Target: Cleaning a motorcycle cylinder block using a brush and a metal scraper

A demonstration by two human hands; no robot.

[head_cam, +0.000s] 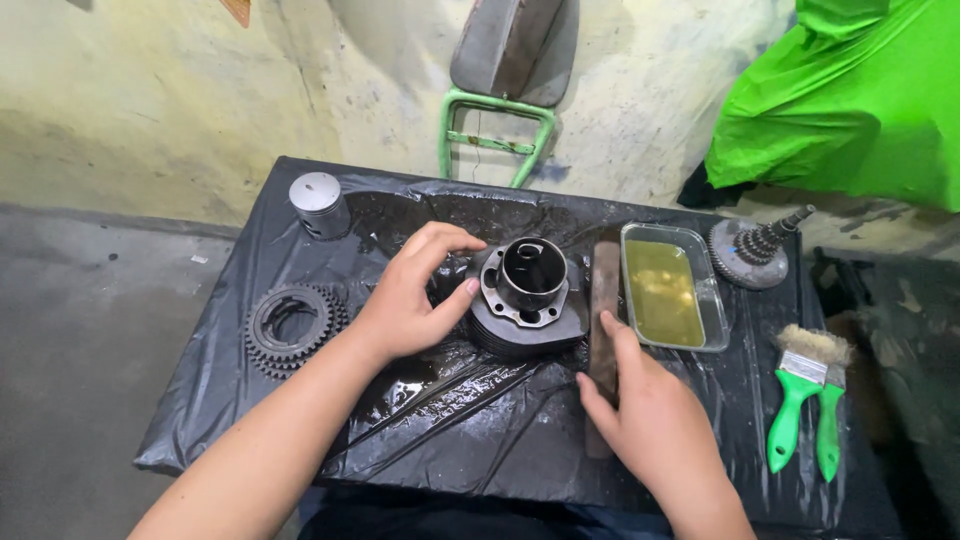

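Note:
A dark finned engine cylinder (527, 300) with a round bore sits in the middle of a black plastic sheet (470, 430). My left hand (410, 295) curls around the cylinder's left side, thumb on its flange. My right hand (650, 410) grips a long, flat, rusty file-like bar (603, 300) that lies lengthwise just right of the cylinder, its lower end hidden under my palm.
A clear tray of yellowish liquid (672, 295) stands right of the bar. A piston (318, 203) is at the back left, stacked gear rings (290, 325) at the left, a gear cluster (757, 252) at the back right. Two green-handled brushes (805, 400) lie at the right edge.

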